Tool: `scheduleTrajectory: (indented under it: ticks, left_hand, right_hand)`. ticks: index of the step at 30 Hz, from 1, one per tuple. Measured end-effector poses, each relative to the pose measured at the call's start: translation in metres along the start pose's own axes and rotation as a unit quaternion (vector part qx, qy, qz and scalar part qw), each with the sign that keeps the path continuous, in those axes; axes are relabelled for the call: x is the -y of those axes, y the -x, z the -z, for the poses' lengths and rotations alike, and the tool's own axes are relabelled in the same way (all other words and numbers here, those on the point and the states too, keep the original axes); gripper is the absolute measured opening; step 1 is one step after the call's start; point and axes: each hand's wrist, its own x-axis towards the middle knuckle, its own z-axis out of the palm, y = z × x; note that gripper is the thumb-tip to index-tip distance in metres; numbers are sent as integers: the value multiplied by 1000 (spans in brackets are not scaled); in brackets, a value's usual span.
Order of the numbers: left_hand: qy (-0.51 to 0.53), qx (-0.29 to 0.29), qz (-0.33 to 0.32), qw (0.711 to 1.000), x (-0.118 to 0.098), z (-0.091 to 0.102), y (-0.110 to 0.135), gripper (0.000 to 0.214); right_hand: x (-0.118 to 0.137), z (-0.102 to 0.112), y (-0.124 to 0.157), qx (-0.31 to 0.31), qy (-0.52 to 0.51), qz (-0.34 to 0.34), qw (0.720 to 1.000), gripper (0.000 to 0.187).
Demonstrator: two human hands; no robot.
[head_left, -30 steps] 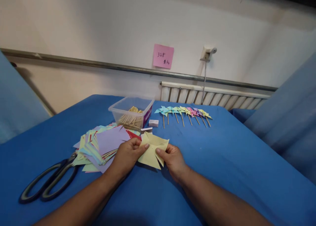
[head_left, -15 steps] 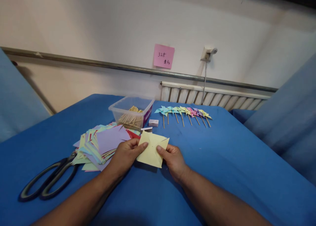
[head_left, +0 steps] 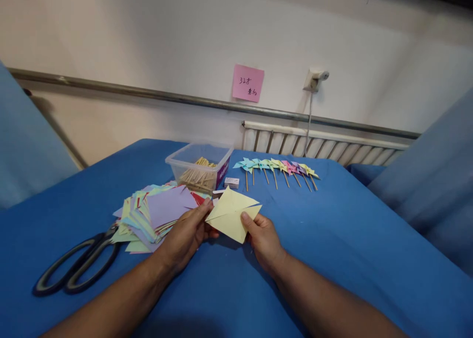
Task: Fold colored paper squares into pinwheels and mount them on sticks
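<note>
A pale yellow paper square (head_left: 231,207) with slits cut in from its corners is held up before me over the blue cloth. My right hand (head_left: 264,237) pinches its right side, thumb on top and fingers behind. At the left corner of the paper is my left hand (head_left: 188,234), its thumb by the edge and its curled fingers partly beneath. Just left of that hand lies a loose pile of coloured paper squares (head_left: 166,210), a purple one on top. Dark-handled scissors (head_left: 88,259) rest beside the pile, their blades hidden under paper.
Behind the pile stands a clear plastic box (head_left: 181,163) of short wooden sticks (head_left: 201,173). A small box (head_left: 231,183) sits beside it. Several finished paper pinwheels (head_left: 275,165) on sticks lie in a row at the back. A radiator (head_left: 325,143) runs along the wall.
The yellow square has turned in my hands, so a corner now points left. My left thumb has come off its face to the edge. The view has shifted slightly.
</note>
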Motion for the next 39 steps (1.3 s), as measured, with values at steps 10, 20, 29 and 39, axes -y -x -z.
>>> scheduleTrajectory:
  ticks: [10,20,29,39]
  left_hand:
    - [-5,31,18,999,4,-1,3,33]
    - [40,32,25,998,-1,1,1,39]
    - [20,55,18,998,-1,7,0,33]
    - [-202,37,56,977,-5,11,1,31]
  right_hand:
    - [0,1,0,-11,11,1,1000,42]
    - [7,-4,4,25,7,-10,1000,41]
    - [11,-1,4,60,25,-28,997,41]
    - [15,20,1,175,192,-1,966,34]
